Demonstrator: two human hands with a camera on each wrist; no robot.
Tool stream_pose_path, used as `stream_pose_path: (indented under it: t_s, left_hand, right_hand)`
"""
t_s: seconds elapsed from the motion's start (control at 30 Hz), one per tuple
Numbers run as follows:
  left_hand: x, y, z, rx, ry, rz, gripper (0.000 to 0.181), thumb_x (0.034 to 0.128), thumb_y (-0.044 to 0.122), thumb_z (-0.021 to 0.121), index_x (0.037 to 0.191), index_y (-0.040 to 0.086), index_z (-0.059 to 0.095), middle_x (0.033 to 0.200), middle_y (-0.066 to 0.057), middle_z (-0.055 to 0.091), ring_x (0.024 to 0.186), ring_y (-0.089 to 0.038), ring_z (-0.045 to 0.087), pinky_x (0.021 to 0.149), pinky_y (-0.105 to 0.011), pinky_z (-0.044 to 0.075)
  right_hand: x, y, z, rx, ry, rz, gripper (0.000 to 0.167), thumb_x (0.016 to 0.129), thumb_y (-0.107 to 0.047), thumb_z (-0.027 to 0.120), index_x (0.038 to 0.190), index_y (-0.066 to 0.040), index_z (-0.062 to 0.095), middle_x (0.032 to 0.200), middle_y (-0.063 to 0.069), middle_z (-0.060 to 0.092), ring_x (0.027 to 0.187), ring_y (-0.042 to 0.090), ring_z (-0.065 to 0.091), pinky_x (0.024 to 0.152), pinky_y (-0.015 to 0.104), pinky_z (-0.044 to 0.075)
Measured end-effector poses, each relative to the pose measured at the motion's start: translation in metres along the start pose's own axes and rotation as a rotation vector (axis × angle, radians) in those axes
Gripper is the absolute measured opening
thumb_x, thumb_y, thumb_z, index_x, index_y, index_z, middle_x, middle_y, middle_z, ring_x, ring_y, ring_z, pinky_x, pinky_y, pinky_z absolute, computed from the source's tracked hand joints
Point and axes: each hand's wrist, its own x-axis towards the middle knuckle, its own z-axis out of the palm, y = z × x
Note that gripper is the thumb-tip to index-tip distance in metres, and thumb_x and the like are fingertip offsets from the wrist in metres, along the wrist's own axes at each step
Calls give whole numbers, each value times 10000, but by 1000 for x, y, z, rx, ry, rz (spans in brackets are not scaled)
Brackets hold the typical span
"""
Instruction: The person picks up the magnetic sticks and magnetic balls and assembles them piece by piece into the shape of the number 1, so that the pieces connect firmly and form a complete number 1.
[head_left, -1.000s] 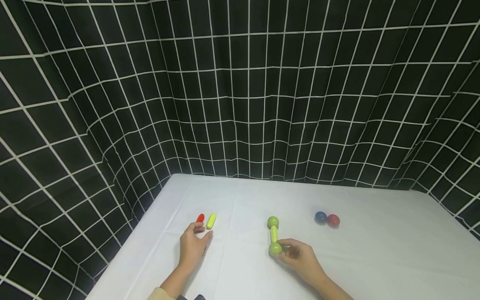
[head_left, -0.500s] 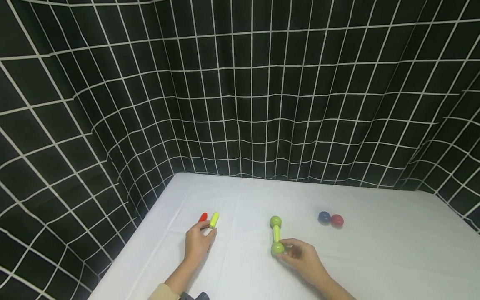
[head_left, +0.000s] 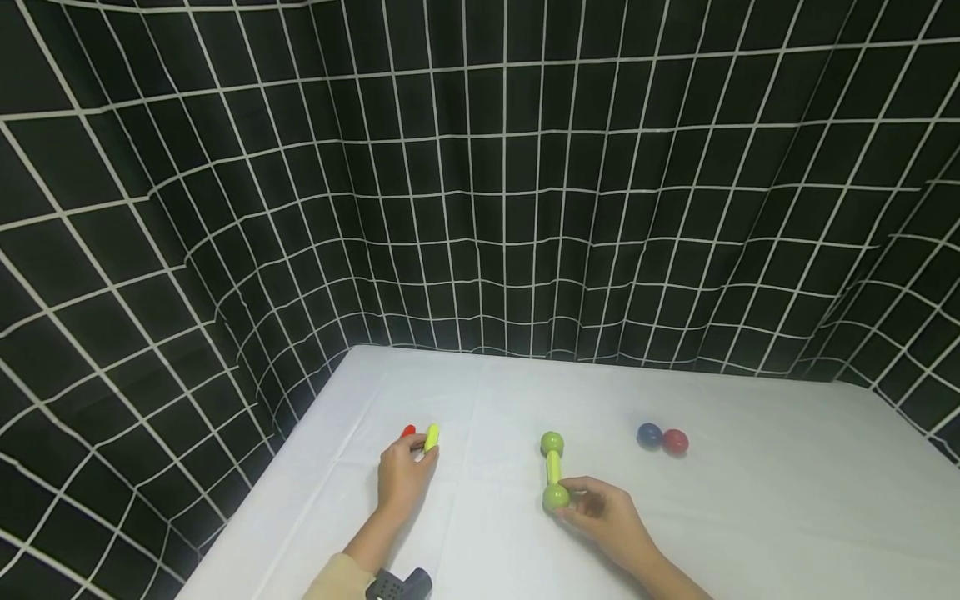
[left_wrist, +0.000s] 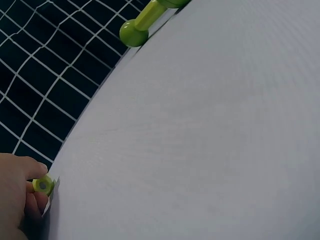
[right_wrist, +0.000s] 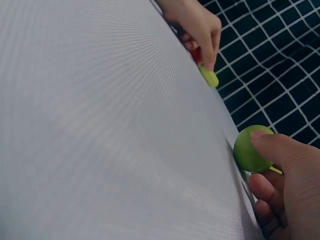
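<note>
My left hand pinches a short yellow-green stick between thumb and fingers; in the left wrist view the stick shows its round end with a hole. Just left of it lies a red stick, partly hidden by the fingers. With thumb and fingers my right hand grips the near green ball, which joins by a yellow-green rod to a far green ball. The right wrist view shows my right thumb on the green ball.
A blue ball and a red ball sit side by side on the white table, right of the joined piece. A black curtain with a white grid stands behind the table and along its sides.
My left hand has moved slightly right and forward, from beside the red stick, and now pinches the yellow-green stick. My right hand keeps its hold on the near green ball.
</note>
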Motion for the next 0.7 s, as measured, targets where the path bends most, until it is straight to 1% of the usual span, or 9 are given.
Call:
stream_pose_path:
  t_s: [0.17,0.37,0.53,0.7]
  left_hand:
    - [2,4,3,14,12,-11,246,787,172,724,980,21,699,983,-138,708,977,-323,651,829,-431,516]
    - [2,8,4,16,4,-7,226,812,167,703,983,20,692,981,-137,707,943,-325,662,792,-425,533]
    - [2,10,3,48,16,0,169,813,185,704,911,48,703,921,-125,716,866,-317,675,725,-420,537]
    - [2,9,3,88,26,14,151,809,213,710,845,67,705,872,-114,722,818,-309,680,678,-404,532]
  right_hand:
    - [0,1,0,-2,6,-9,365,707,-179,782,1043,-102,661,659,-19,580,579,19,491,539,194,459]
    - [0,0,0,-5,5,-8,366,706,-183,783,1042,-105,663,656,-22,578,577,18,491,537,192,457]
    - [0,0,-1,3,-1,-10,368,710,-181,781,1047,-96,661,659,-17,581,578,20,492,537,194,459]
    - [1,-1,0,9,-5,16,375,708,-188,781,1051,-96,659,668,-10,581,584,27,490,542,192,457]
